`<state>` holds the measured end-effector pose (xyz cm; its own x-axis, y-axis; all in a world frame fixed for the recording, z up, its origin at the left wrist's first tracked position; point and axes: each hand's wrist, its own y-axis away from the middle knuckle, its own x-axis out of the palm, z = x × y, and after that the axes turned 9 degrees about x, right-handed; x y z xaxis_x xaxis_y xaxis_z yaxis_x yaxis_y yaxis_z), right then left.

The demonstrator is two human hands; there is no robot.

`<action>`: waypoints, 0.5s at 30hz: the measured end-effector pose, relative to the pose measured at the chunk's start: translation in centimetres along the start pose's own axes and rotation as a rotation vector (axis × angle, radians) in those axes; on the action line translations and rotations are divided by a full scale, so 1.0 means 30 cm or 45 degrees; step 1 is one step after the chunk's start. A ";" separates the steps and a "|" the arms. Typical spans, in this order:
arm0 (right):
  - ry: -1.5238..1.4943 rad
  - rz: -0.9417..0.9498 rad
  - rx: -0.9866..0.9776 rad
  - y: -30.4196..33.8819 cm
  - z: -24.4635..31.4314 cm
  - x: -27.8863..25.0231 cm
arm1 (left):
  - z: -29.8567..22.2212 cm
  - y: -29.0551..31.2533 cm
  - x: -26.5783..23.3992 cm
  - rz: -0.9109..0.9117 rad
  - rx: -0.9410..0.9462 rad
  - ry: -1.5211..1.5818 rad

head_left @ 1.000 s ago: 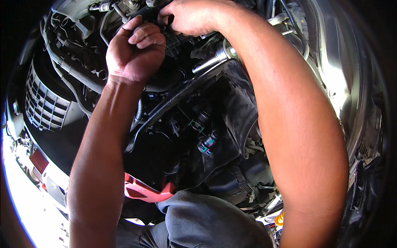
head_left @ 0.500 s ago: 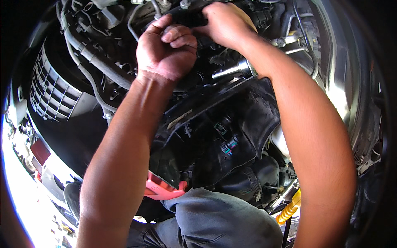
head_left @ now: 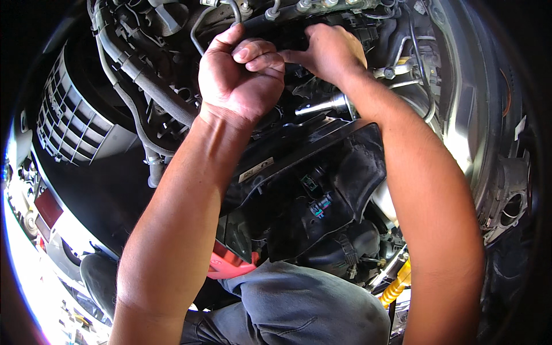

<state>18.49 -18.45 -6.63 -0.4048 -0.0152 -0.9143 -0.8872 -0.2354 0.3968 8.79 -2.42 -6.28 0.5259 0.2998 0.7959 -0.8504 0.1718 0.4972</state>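
Over the engine bay, my left hand (head_left: 244,77) is turned palm up with its fingers curled in. Its thumb points up beside a thin metal pipe (head_left: 199,33). Whatever those fingers hold, if anything, is hidden. Just to its right, my right hand (head_left: 336,54) reaches down among dark engine parts, thumb and forefinger bent around something dark; the fingertips are out of sight. Below the right wrist lies a shiny metal cylinder (head_left: 322,107). Under both forearms sits a large black plastic cover (head_left: 359,167) with small connectors (head_left: 321,205) on it.
A grey grille-like fan guard (head_left: 75,115) and thick hoses (head_left: 152,95) run along the left. My knee in grey trousers (head_left: 310,302) rests near a red plastic part (head_left: 230,264). A yellow coiled hose (head_left: 395,287) is at the lower right. Metal fittings (head_left: 305,6) line the far edge.
The view has shifted slightly, so both hands appear a little lower and farther right. Their poses are nearly the same, and more of the far metal fittings shows.
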 end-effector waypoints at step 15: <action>-0.165 -0.215 -0.190 0.036 0.016 0.010 | -0.022 -0.015 -0.018 0.075 -0.100 -0.025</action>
<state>17.32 -18.25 -6.44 -0.2872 0.1587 -0.9446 -0.9061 -0.3647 0.2142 8.88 -2.05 -7.17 0.4745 0.2932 0.8300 -0.8778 0.2279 0.4213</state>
